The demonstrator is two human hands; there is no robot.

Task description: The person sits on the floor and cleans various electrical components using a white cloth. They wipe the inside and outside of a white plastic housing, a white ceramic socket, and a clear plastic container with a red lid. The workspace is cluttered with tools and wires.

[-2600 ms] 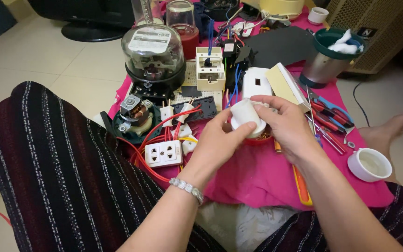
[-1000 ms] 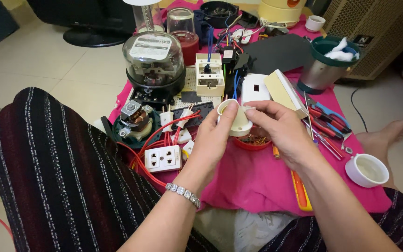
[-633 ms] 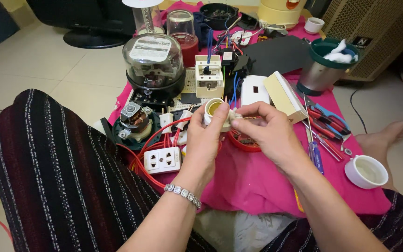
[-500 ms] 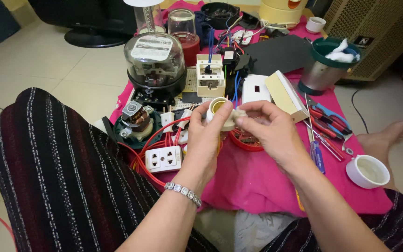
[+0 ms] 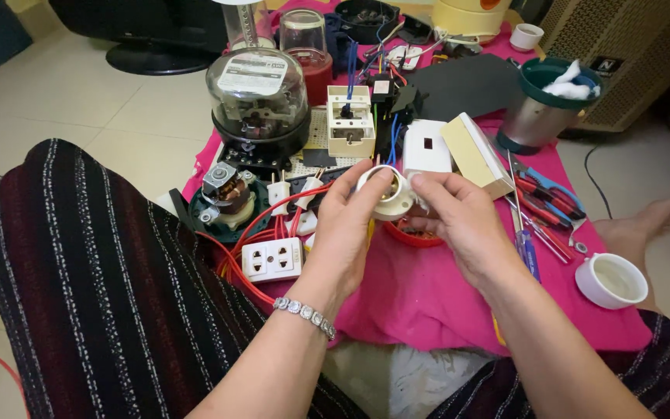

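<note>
Item: white lamp socket, held in both your hands above the pink cloth.

Left hand: grip closed around the socket's body, thumb and fingers wrapped on its near side, open mouth tipped up and toward you.

Right hand: grip pinched shut on the socket's far side, fingertips at its base; whatever small part they work is hidden.

Change: earlier the socket lay cupped with its pale rounded back showing; now you have turned it so the hollow cream interior faces the camera, and raised it slightly. Judged: you are inspecting or working the inside.

Just left of your left grip: red wires, white double outlet. Beyond both grips: glass-domed meter. Right of your right grip: pliers and screwdrivers, white cup.
</note>
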